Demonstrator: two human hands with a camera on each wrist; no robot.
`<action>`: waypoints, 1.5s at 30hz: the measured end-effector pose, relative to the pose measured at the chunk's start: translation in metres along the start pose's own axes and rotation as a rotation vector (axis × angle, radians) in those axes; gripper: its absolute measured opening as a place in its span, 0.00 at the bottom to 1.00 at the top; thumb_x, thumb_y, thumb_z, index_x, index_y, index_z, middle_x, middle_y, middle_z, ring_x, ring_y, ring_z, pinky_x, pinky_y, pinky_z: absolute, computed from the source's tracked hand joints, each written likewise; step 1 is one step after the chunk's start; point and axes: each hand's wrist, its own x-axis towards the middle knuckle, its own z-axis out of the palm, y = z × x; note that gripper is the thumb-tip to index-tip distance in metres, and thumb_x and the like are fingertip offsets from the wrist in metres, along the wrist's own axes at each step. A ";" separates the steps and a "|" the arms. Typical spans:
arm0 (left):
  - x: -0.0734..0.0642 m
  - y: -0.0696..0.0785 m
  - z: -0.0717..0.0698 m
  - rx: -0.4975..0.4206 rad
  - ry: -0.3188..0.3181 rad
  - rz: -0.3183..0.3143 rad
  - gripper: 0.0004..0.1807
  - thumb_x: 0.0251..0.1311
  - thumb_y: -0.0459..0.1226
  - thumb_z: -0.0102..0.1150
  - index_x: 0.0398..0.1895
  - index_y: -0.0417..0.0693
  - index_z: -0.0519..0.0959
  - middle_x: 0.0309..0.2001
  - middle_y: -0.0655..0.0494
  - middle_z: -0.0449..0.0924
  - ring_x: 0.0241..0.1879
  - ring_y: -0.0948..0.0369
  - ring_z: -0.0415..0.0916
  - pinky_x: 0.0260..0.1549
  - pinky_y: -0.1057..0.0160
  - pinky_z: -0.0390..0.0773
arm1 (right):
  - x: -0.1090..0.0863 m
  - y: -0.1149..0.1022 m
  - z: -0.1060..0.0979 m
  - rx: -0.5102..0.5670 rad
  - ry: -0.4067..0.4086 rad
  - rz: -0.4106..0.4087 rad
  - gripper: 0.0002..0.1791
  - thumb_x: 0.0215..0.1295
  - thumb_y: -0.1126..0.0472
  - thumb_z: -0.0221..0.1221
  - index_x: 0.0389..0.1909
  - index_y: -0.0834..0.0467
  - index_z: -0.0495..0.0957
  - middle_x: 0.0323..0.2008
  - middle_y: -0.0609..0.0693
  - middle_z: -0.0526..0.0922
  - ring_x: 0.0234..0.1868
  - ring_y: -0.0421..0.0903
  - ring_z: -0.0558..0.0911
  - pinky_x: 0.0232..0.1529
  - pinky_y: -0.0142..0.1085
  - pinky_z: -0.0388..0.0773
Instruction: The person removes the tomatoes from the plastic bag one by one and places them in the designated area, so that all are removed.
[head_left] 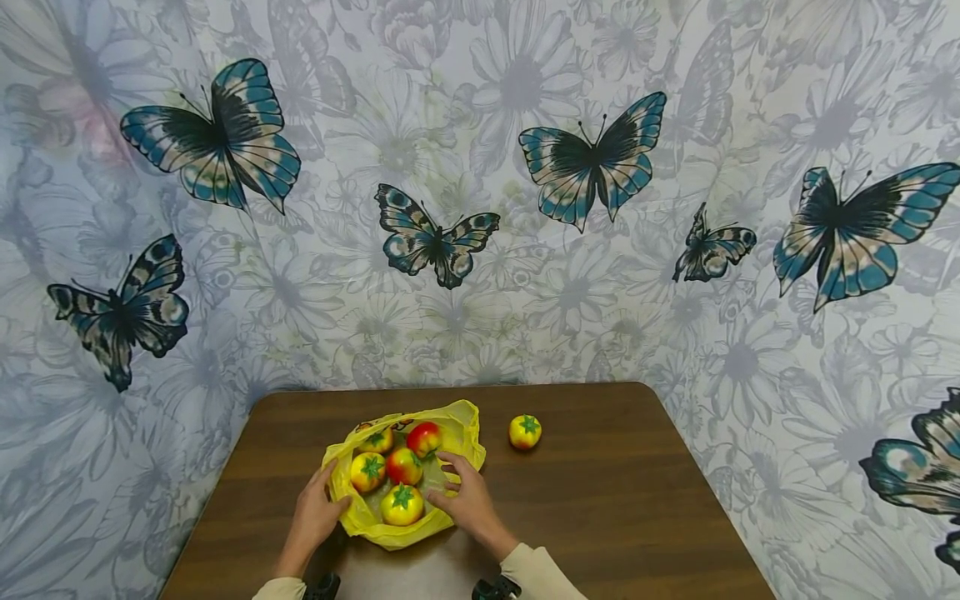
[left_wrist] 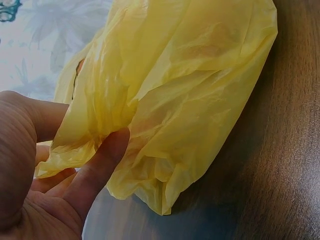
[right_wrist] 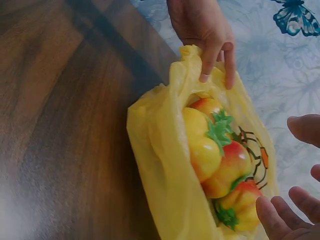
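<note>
A yellow plastic bag (head_left: 467, 423) lies on the table with its mouth wide open. Inside are several shiny yellow-and-red tomato-like fruits (head_left: 402, 505) with green leafy tops. At the bag's left side, my left hand (head_left: 313, 515) pinches the rim; the left wrist view shows thin plastic (left_wrist: 200, 90) bunched between its thumb and fingers. Over the right side of the bag hovers my right hand (head_left: 472, 504), its fingers spread and loosely bent with nothing between them. The right wrist view has these fingertips (right_wrist: 270, 215) beside the fruits at the bag's mouth.
One more yellow-and-red fruit (head_left: 525, 432) sits on the brown wooden table (head_left: 637, 500), to the right of the bag. Behind the table's far edge stands a wall (head_left: 450, 333) covered with flowers and butterflies.
</note>
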 end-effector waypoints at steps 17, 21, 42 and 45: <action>0.000 0.000 -0.001 0.010 0.010 0.012 0.41 0.55 0.29 0.63 0.73 0.32 0.57 0.71 0.26 0.55 0.68 0.31 0.58 0.64 0.35 0.63 | 0.011 0.015 0.028 -0.055 -0.115 0.021 0.36 0.58 0.58 0.69 0.66 0.60 0.68 0.64 0.60 0.71 0.63 0.64 0.73 0.58 0.54 0.76; -0.001 0.000 0.000 0.006 0.012 0.012 0.41 0.55 0.29 0.63 0.73 0.32 0.58 0.71 0.27 0.56 0.68 0.32 0.59 0.64 0.36 0.64 | 0.012 0.018 0.034 -0.082 -0.128 0.039 0.35 0.56 0.58 0.70 0.65 0.58 0.70 0.63 0.58 0.73 0.62 0.62 0.73 0.58 0.53 0.76; 0.001 -0.001 0.002 0.022 0.017 0.010 0.41 0.53 0.28 0.63 0.71 0.30 0.59 0.70 0.25 0.56 0.68 0.31 0.59 0.64 0.35 0.63 | 0.014 0.032 0.052 -0.287 -0.103 0.064 0.34 0.52 0.51 0.73 0.61 0.51 0.75 0.56 0.48 0.76 0.59 0.47 0.75 0.60 0.41 0.74; 0.001 -0.001 0.001 0.027 0.018 0.008 0.41 0.53 0.28 0.63 0.71 0.30 0.60 0.70 0.25 0.57 0.67 0.31 0.59 0.63 0.35 0.64 | 0.012 0.033 0.055 -0.289 -0.116 0.080 0.34 0.51 0.50 0.73 0.60 0.50 0.75 0.55 0.47 0.75 0.58 0.47 0.75 0.59 0.41 0.75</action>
